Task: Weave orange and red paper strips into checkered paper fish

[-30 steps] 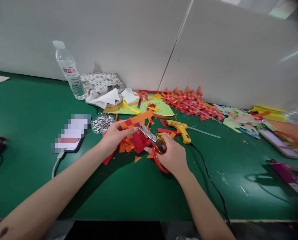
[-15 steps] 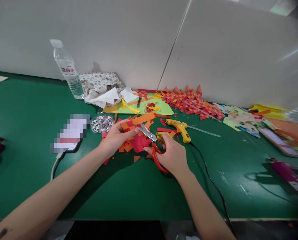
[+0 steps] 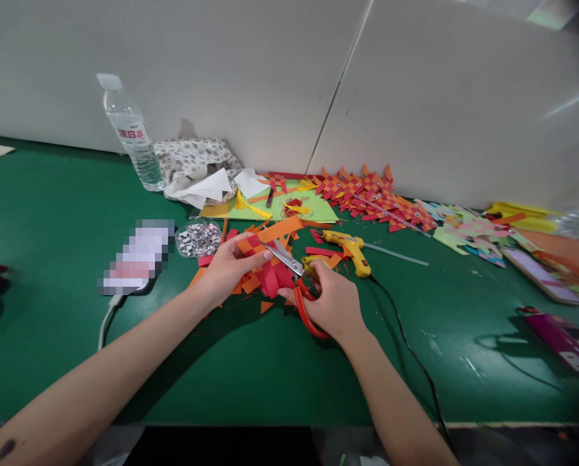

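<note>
My left hand (image 3: 228,268) pinches a woven red and orange paper piece (image 3: 251,243), from which an orange strip (image 3: 282,228) sticks out to the right. In my right hand (image 3: 335,298) is a pair of scissors (image 3: 305,310) with red handles. Their metal blades lie at the woven paper beside my left thumb; whether they touch an edge of it I cannot tell. Under both hands is a heap of red and orange paper scraps (image 3: 266,307). A yellow glue gun (image 3: 350,249) lies just beyond my right hand.
Behind are a water bottle (image 3: 133,136), a tissue pouch (image 3: 192,155) and green paper (image 3: 318,206). Woven paper fish (image 3: 367,194) are piled by the wall. At left lie a charging phone (image 3: 141,255) and a dish of googly eyes (image 3: 198,238). The glue gun's cord (image 3: 406,343) runs toward me.
Both hands stay nearly in place. The woven paper has shifted slightly, and the scissors still lie against it.
</note>
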{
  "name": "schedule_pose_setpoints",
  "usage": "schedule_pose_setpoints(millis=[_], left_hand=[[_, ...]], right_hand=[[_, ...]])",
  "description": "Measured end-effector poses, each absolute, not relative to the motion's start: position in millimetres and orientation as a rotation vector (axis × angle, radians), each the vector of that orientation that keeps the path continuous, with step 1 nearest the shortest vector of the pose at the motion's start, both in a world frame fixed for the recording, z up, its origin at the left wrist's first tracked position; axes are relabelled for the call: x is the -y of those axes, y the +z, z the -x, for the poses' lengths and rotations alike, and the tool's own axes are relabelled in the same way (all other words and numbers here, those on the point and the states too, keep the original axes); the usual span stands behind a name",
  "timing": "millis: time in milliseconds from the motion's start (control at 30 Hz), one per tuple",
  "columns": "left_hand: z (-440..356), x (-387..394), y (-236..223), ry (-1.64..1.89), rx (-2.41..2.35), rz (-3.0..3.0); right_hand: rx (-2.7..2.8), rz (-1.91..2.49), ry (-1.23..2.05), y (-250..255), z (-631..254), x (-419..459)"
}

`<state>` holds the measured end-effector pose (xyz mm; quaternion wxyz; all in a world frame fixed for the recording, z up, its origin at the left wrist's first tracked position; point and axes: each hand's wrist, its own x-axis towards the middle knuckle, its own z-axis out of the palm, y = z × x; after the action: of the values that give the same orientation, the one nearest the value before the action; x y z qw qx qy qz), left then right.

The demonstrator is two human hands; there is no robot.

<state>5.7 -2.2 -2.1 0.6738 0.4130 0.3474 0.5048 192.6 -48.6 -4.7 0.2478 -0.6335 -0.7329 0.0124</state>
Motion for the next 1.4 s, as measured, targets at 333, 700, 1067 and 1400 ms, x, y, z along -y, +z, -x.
schedule_pose_setpoints(millis=[333,700,1067,1400], left_hand=[[-7.6,5.0,-5.3,1.118,-0.751,-0.906],[-7.9,5.8,-2.9,1.124,-0.701,-0.885],[-8.5,7.7,0.1,1.115,-0.672,-0.88],[-7.0,9.6,4.9,1.131,-0.687,-0.873]], right_hand=[[1.973,1.696,0.056,-2.3,-191.4,50.1],[1.954,1.623,0.04,-2.2,-192.7,49.7],[1.934,1.6,0.052,0.8,-192.0,51.2],[1.956,1.61,-0.107,-1.6,-192.2,51.4]])
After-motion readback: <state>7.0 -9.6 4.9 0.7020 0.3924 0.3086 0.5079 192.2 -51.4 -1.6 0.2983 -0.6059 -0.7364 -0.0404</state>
